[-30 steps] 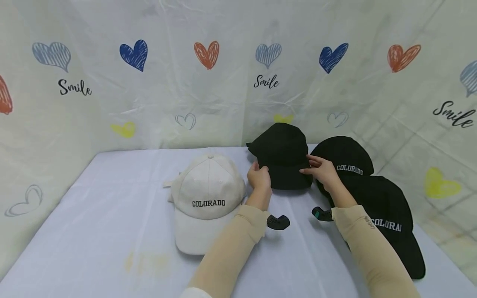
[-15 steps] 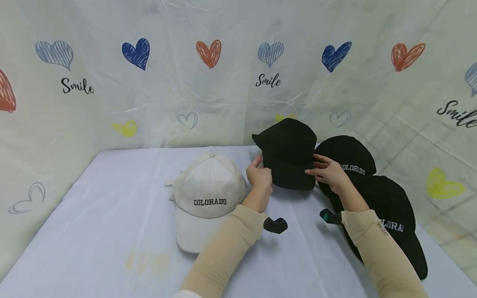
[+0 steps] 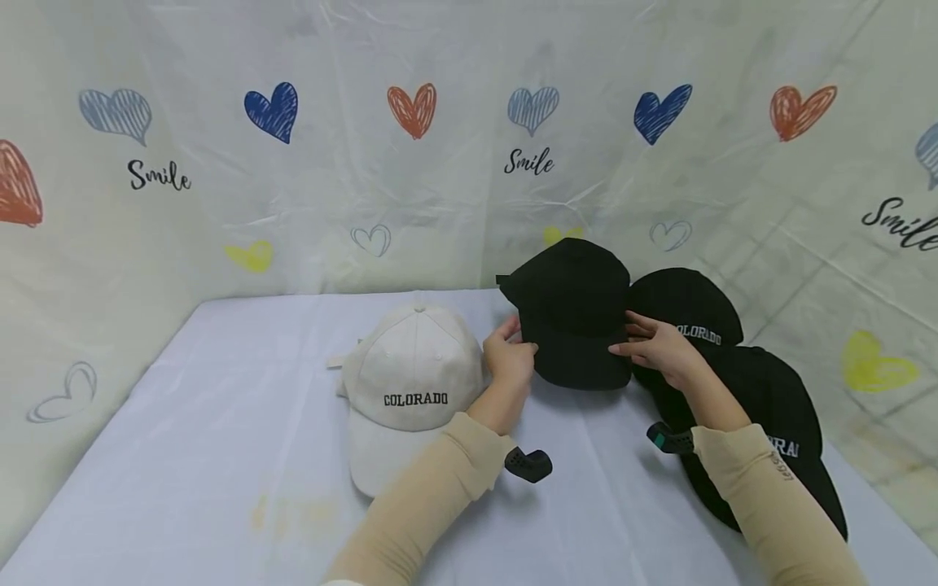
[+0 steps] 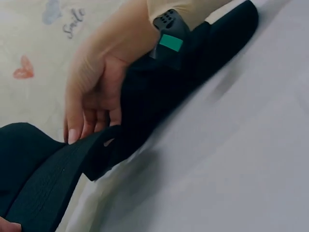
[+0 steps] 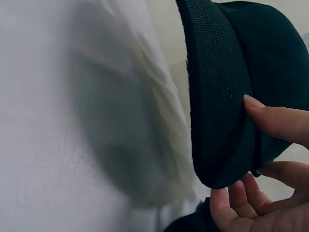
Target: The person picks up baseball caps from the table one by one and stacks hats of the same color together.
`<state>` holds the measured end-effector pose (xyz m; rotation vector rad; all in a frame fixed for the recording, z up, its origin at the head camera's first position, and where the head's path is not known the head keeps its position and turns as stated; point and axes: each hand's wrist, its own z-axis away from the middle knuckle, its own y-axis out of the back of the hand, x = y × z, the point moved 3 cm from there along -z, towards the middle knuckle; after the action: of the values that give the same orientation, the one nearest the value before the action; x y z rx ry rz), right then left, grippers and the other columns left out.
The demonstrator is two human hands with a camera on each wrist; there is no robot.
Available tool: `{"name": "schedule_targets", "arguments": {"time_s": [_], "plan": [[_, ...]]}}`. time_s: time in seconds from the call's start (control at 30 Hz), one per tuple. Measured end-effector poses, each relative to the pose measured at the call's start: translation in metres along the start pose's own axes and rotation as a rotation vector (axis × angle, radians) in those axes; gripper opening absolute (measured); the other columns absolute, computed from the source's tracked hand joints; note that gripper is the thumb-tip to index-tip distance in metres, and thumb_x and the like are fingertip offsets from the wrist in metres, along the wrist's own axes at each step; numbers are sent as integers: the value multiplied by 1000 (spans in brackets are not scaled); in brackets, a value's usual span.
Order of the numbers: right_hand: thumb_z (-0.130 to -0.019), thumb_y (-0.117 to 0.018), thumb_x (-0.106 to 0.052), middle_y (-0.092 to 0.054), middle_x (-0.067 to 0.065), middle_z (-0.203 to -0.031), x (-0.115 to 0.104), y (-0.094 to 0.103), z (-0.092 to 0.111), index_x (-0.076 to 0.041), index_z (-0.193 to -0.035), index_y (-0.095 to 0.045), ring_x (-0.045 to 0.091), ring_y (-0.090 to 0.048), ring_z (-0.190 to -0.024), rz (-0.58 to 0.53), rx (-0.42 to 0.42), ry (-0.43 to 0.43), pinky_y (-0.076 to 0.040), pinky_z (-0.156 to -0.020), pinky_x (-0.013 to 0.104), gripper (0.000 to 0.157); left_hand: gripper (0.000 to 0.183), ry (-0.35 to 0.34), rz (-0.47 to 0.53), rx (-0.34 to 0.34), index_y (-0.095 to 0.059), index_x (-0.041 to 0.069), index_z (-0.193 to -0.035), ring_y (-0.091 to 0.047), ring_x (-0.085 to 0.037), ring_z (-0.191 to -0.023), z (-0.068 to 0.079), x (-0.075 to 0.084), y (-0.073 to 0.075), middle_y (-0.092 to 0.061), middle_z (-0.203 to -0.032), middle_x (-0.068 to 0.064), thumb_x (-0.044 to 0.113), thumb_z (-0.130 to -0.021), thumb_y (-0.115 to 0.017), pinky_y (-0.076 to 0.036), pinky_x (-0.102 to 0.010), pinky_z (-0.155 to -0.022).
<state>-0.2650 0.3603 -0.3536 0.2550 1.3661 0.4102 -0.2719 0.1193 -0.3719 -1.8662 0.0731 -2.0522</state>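
A plain black baseball cap (image 3: 575, 301) is held up toward the back of the table, its brim facing me. My left hand (image 3: 509, 358) grips its left side by the brim, thumb in front. On the opposite side my right hand (image 3: 659, 350) pinches the brim's corner. In the right wrist view the right thumb (image 5: 270, 116) lies on top, with fingers bent beneath the brim. A shadow falls on the cloth below the cap. Two black caps lettered "COLORADO", a rear one (image 3: 685, 301) and a nearer one (image 3: 777, 391), lie beside the right arm, partly hidden by it.
A cream cap (image 3: 414, 374) lettered "COLORADO" lies left of the left forearm, which covers part of its brim. White cloth (image 3: 183, 456) covers the table. Behind it hangs a pale curtain (image 3: 308, 195) printed with hearts and "Smile".
Both hands have moved the held cap a little to the right, closer to the other black caps. It rose slightly, then came back down. The cream cap stays in place.
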Motion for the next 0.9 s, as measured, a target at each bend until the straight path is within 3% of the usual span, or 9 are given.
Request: {"name": "schedule_targets", "arguments": {"time_s": [0.27, 0.67, 0.9], "plan": [[-99, -69, -13, -11, 33, -164, 2, 2, 10, -2, -163, -5, 48, -20, -149, 49, -16, 21, -50, -80, 13, 91, 55, -38, -62, -35, -70, -4, -126, -65, -20, -94, 3, 0, 7, -70, -110, -10, -25, -75, -65, -56, -27, -79], [-98, -70, -13, -21, 36, -160, -6, -3, 29, 1, -161, -12, 51, -32, -142, 114, -5, 85, -49, -80, 13, 87, 63, -24, -69, -138, -61, -6, -136, -64, -23, -92, 18, 6, 21, -64, -115, -14, -27, -77, -63, -56, -28, -75], [-99, -69, -13, -23, 37, -158, 3, -3, 36, 4, -161, -11, 52, -34, -140, 123, -23, 94, -51, -81, 16, 87, 59, -2, -85, -197, -64, -3, -135, -63, -20, -88, 24, -1, 29, -63, -114, -12, -23, -80, -65, -57, -27, -72]]}}
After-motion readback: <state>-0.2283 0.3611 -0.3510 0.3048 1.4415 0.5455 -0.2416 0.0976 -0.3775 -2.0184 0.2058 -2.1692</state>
